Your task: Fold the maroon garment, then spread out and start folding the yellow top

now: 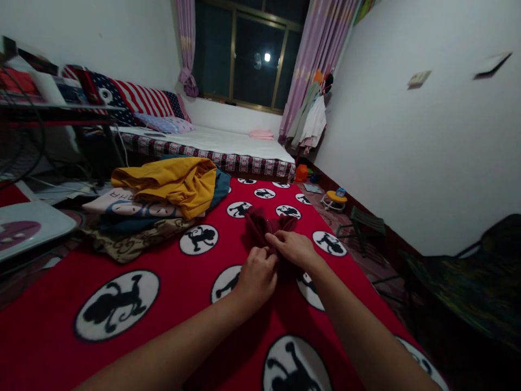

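Note:
Both my hands meet over the middle of a red blanket (175, 301) printed with black monkeys in white circles. Between them is a bunched dark maroon cloth garment (258, 225); its exact kind does not show. My left hand (257, 274) has its fingers curled closed on the near side of the cloth. Just to the right, my right hand (291, 247) pinches the same cloth from above, thumb and fingers together. Part of the garment lies hidden behind my fingers. Left of my hands sits a pile of clothes, with a mustard-yellow garment (175, 182) on top.
A bed (220, 138) stands under the window, with a pink folded cloth (261, 134) on it. To the right are a small folding stool (366, 222), a yellow-topped round stool (336, 196) and a dark camouflage chair (468, 288). A white board (44, 239) and a desk are at left.

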`<state>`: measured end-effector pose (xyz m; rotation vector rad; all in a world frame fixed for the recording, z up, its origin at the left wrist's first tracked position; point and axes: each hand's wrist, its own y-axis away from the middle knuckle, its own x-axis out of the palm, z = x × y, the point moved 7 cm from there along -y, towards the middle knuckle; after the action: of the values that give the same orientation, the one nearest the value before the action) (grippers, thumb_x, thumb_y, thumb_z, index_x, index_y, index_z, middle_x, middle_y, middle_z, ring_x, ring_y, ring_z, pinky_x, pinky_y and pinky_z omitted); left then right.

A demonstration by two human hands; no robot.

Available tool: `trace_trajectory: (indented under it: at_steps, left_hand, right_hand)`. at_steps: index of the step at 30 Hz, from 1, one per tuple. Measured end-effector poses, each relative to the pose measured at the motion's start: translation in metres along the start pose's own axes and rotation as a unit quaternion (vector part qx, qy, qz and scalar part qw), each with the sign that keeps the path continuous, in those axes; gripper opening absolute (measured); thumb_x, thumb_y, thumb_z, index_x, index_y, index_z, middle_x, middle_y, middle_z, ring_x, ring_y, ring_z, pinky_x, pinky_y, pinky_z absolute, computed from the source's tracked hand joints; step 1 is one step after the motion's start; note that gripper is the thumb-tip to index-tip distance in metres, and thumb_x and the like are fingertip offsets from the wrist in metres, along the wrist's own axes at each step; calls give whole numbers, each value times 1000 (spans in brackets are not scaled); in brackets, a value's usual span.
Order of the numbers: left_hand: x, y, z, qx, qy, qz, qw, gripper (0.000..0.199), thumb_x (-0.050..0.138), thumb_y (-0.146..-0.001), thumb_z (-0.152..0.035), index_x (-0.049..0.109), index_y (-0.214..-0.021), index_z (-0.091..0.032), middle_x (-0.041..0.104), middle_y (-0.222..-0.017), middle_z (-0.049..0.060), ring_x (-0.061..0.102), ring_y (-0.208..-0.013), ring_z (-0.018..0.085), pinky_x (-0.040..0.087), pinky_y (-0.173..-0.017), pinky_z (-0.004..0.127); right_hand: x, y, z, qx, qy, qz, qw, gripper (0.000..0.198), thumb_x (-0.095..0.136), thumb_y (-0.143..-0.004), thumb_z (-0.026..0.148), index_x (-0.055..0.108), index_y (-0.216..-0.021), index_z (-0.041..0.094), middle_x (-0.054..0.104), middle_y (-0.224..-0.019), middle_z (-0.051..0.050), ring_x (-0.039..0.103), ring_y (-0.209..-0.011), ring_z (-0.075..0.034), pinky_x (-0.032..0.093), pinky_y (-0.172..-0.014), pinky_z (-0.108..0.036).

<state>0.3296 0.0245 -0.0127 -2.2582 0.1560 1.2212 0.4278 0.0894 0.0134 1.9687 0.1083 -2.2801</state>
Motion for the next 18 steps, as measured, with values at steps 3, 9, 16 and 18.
trace_trajectory:
  at_steps: [3,9,16,18]
  left_hand:
    - [4,7,-7,7,-14,16,1000,32,54,-81,-12,63,-111,-16,57,-118,12,49,-105,26,44,-97,42]
    - [12,19,-18,64,-11,20,998,53,54,-77,-7,54,-129,-16,49,-132,15,41,-120,31,36,-107,50]
    - [-13,16,2,94,219,-46,970,21,53,-83,-10,70,-89,-20,66,-105,8,58,-106,21,47,-95,35]
    - [-29,6,28,47,281,-101,953,21,50,-86,-13,69,-92,-20,68,-104,6,61,-100,17,48,-93,32]
  right_hand:
    - [-2,-7,12,12,44,11,999,68,27,-83,78,65,-102,25,71,-98,-9,66,-95,-30,47,-75,-37]
    - [9,-15,36,-14,120,-21,992,56,50,-82,66,62,-110,20,69,-102,-15,64,-100,-29,46,-78,-35]
    - [18,-10,18,-55,81,-96,991,25,47,-89,34,66,-99,21,68,-95,-10,64,-82,-21,40,-66,-27]
    - [19,-5,6,-72,8,-139,988,24,45,-89,32,65,-95,20,66,-93,-7,62,-76,-19,38,-64,-26]
